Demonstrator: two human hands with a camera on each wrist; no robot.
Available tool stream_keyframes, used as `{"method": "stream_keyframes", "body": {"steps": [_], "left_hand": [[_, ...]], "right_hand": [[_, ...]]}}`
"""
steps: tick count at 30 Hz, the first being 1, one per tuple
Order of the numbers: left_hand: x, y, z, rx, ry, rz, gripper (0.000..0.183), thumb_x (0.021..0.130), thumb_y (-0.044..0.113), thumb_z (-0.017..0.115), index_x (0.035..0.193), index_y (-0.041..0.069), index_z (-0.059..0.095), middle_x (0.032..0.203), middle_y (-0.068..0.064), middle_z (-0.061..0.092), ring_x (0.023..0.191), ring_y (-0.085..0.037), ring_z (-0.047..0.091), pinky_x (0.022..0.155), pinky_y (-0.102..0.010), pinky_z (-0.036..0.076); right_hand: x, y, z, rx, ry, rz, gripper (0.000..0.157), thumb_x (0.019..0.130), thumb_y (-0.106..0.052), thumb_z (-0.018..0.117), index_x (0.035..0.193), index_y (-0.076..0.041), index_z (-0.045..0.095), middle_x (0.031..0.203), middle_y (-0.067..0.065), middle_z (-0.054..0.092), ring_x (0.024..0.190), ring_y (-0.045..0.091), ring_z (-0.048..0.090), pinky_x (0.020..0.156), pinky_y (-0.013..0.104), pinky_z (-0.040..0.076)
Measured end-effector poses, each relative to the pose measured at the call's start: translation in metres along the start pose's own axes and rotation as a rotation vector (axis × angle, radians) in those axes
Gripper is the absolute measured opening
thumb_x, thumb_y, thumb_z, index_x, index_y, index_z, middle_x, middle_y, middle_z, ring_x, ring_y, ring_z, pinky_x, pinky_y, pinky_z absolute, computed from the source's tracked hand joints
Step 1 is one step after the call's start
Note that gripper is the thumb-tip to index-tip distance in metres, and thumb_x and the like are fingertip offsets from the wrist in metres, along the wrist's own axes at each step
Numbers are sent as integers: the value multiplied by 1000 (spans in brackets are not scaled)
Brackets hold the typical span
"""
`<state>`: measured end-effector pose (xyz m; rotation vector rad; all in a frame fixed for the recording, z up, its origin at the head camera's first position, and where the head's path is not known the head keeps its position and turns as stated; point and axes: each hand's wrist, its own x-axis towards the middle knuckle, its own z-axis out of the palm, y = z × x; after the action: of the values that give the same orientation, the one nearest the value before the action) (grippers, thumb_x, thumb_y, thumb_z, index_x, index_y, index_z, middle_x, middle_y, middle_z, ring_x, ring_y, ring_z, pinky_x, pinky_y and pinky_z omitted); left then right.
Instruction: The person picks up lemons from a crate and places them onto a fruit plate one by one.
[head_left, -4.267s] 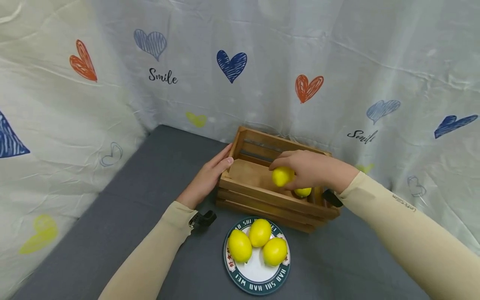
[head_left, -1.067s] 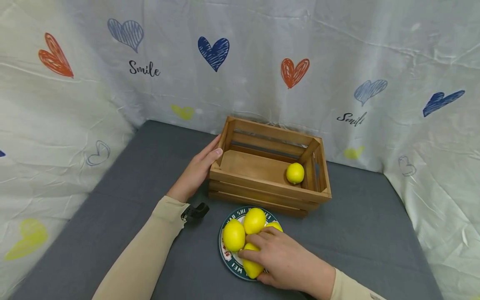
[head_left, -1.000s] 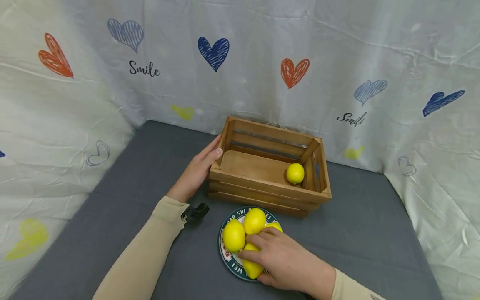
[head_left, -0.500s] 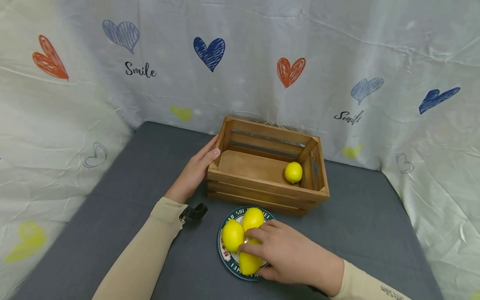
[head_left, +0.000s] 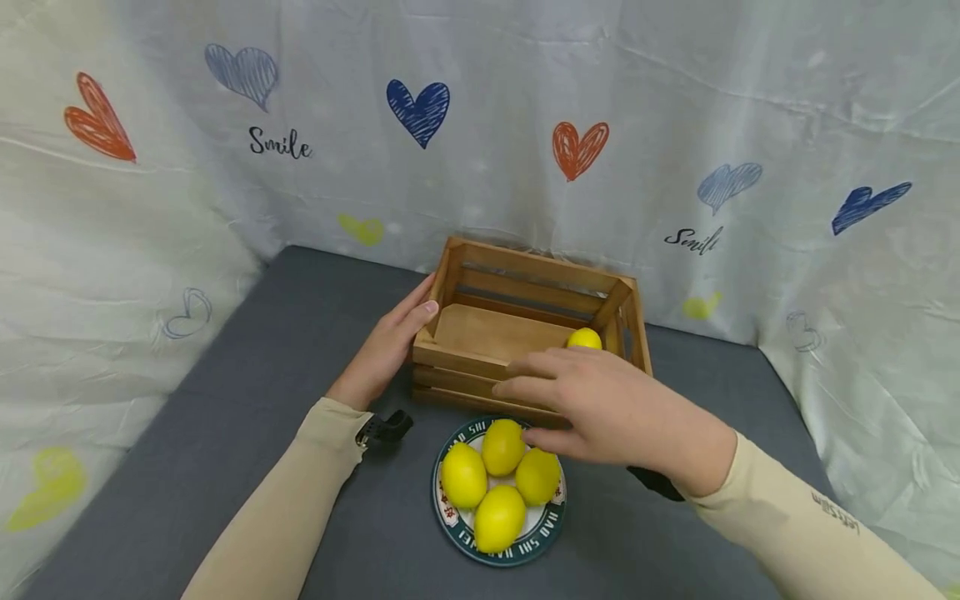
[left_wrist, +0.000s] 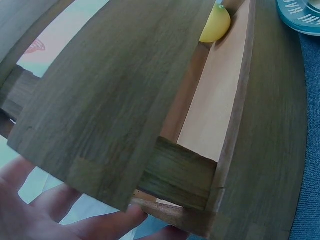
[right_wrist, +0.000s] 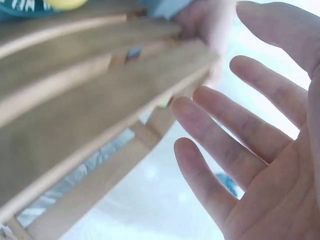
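My left hand [head_left: 382, 350] rests against the left end of a slatted wooden crate [head_left: 457, 357], thumb on the rim. Its fingers [left_wrist: 102, 226] are spread and fairly straight along the wood in the left wrist view. My right hand [head_left: 600, 404] hovers over the crate's front edge, palm down and holding nothing; the right wrist view shows its fingers [right_wrist: 220, 135] apart. One yellow lemon [head_left: 584, 338] lies at the crate's right end, partly hidden behind that hand. Several more lemons [head_left: 500, 518] sit on a round plate [head_left: 553, 518] in front of the crate.
A grey cloth [head_left: 300, 333] covers the table under the crate and plate. Close behind the crate hangs a pale curtain [head_left: 510, 192] printed with hearts and the word Smile. The plate stands right by the crate's front wall.
My right hand carried a lemon from the crate to the plate, let it go there, then moved up and back over the crate's front edge. The left hand stayed at the crate's end.
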<state>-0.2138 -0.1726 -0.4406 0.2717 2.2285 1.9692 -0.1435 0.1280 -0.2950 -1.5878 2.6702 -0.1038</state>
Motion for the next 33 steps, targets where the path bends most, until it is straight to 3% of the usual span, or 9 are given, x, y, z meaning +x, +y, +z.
{"method": "stream_keyframes", "body": {"steps": [6, 12, 19, 24, 33], "left_hand": [[-1, 1, 1, -2, -4, -3, 61, 109, 67, 48, 165, 57, 26, 178, 21, 18, 169, -18, 13, 136, -61, 14], [-1, 2, 0, -2, -4, -4, 61, 109, 67, 48, 165, 57, 25, 178, 21, 18, 169, -18, 14, 136, -59, 15], [-1, 3, 1, -19, -6, 6, 61, 110, 64, 49, 166, 56, 26, 178, 21, 18, 169, -16, 14, 137, -55, 17], [0, 3, 2, -20, -6, 18, 61, 110, 64, 49, 166, 55, 27, 178, 22, 20, 168, -16, 18, 137, -54, 18], [-1, 3, 2, -19, 6, 1, 61, 110, 64, 50, 166, 56, 27, 178, 18, 23, 168, -16, 21, 137, -53, 19]], "right_hand": [[13, 31, -19, -3, 9, 78, 49, 97, -40, 83, 142, -23, 72, 139, 0, 71, 111, 18, 73, 93, 40, 64], [32, 63, -24, 21, -104, 212, 46, 99, -35, 81, 142, -25, 71, 140, -2, 70, 120, 20, 71, 101, 44, 61], [50, 94, -4, 86, -249, 281, 45, 101, -33, 78, 143, -19, 71, 141, 3, 71, 123, 26, 71, 105, 48, 59], [62, 114, 16, 75, -362, 334, 46, 101, -30, 76, 145, -18, 70, 145, 7, 70, 128, 29, 69, 108, 52, 58], [71, 131, 40, 64, -507, 411, 47, 101, -29, 76, 146, -15, 69, 149, 11, 68, 134, 33, 65, 113, 54, 54]]}}
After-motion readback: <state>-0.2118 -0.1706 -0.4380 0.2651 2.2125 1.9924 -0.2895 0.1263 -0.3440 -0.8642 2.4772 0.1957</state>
